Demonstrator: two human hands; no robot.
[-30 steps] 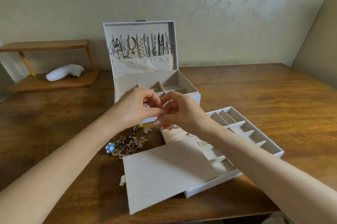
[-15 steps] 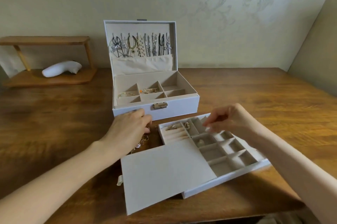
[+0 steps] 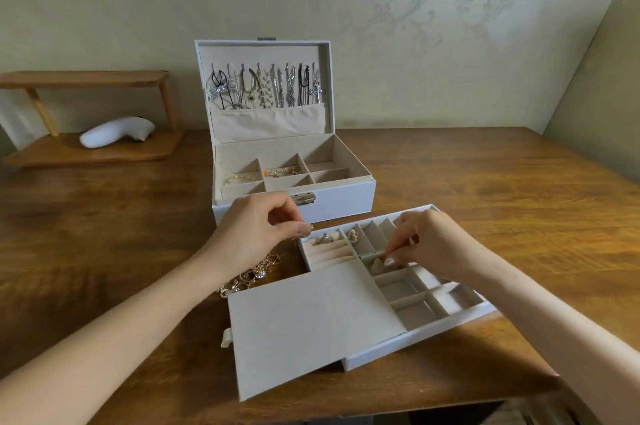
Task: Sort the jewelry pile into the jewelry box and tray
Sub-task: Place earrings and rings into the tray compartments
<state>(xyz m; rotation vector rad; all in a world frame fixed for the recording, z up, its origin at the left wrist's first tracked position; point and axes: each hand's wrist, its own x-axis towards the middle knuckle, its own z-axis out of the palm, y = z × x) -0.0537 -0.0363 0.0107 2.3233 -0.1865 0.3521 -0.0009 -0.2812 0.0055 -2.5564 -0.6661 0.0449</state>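
At the upper left a wooden shelf [image 3: 93, 151] holds a white object [image 3: 116, 132]. The jewelry pile [image 3: 249, 274] lies on the counter [image 3: 485, 199] at centre left. Above it, the left hand [image 3: 254, 229] pinches a small gold piece [image 3: 307, 227]. The jewelry box [image 3: 346, 203] stands open behind. Right of centre sits the tray [image 3: 415, 343], half under a flat lid [image 3: 308, 320] – the right hand [image 3: 429, 241] dips pinched fingertips into a middle compartment beside a pale piece [image 3: 376, 265]; whether it grips anything I cannot tell.
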